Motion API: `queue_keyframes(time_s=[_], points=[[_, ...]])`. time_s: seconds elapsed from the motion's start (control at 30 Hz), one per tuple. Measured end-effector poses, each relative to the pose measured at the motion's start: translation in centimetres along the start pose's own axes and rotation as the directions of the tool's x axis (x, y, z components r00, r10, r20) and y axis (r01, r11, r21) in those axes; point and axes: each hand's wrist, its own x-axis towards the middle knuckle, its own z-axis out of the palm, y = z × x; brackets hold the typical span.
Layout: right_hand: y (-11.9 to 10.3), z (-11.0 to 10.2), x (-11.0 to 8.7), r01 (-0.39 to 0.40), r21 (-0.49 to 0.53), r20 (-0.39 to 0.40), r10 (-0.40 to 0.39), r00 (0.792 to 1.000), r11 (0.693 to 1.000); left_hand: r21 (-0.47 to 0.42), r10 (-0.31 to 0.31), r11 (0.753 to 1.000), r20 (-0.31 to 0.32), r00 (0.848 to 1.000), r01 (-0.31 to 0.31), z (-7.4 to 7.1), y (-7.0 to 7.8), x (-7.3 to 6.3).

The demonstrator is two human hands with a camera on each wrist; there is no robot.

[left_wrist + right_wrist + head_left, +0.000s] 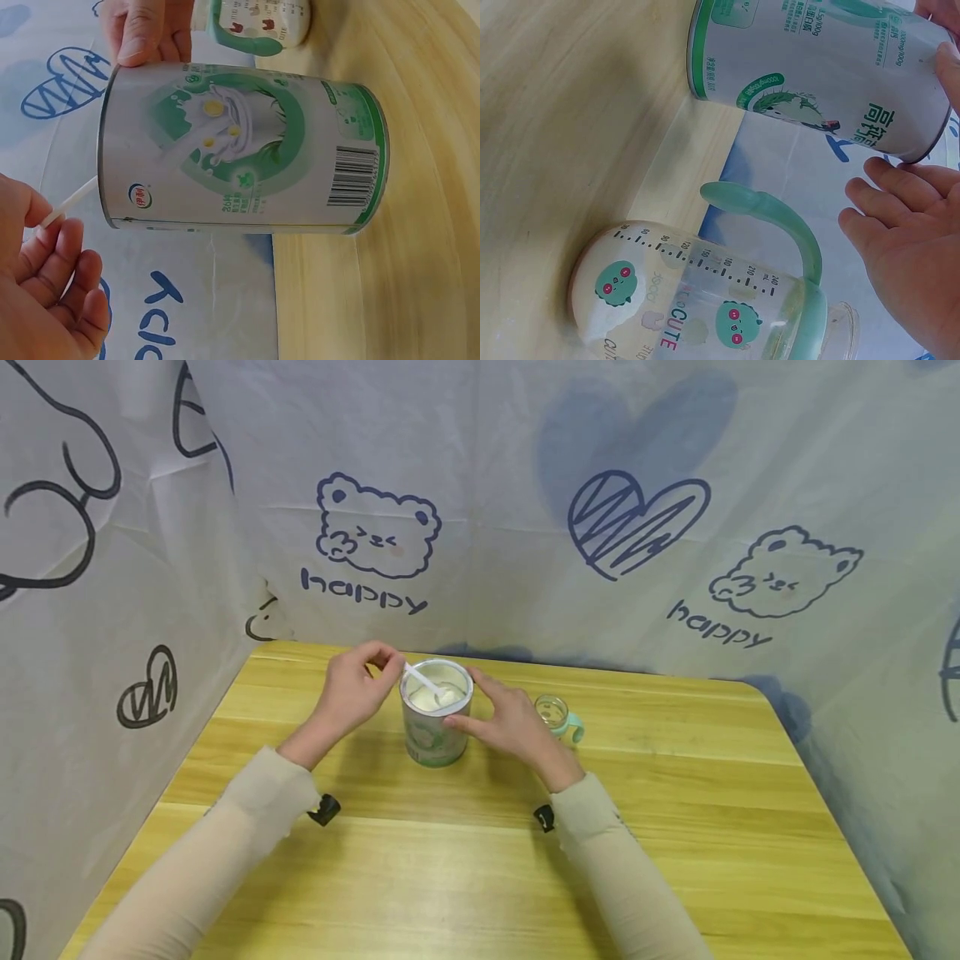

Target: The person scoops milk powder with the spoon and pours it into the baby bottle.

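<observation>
A white and green milk powder can [435, 735] stands upright on the table, its top uncovered and pale powder visible inside. My left hand [360, 685] pinches the thin handle of a white scoop [423, 679] between thumb and fingers. The scoop's bowl lies inside the can, at the powder. With thumb and fingers spread around the can's upper side, my right hand [506, 714] holds it at the rim. Just beyond that hand is a clear baby bottle [697, 292] with a mint-green handle [780, 217] and printed volume marks; in the head view the hand partly covers it.
The wooden table [435, 877] has its far edge close behind the can. A white curtain [510, 568] with blue bear and heart drawings hangs along the back and sides. Black wrist straps [325, 810] show beside both sleeves.
</observation>
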Motion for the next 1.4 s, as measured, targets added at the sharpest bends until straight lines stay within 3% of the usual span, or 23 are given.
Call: queue_keyframes(time_s=[0.27,0.6,0.97,1.4], points=[[-0.1,-0.1,-0.1,-0.012,0.001,0.004,0.012,1.0,1.0,-0.074,-0.102,0.992,-0.002,0.995,0.101,-0.7,-0.3,0.3],[0.1,-0.2,-0.2,0.0,-0.018,0.001,0.0,1.0,1.0,-0.222,-0.212,0.954,-0.026,0.977,0.202,-1.5,-0.4,0.6],[0.6,-1.6,-0.9,-0.037,-0.048,-0.02,0.036,0.999,0.998,-0.279,-0.244,0.929,0.025,0.969,0.241,-1.0,0.4,0.9],[3.2,-5.0,-2.6,-0.059,-0.042,-0.082,0.055,0.995,0.997,-0.324,-0.198,0.923,0.062,0.978,0.207,1.2,2.4,1.7]])
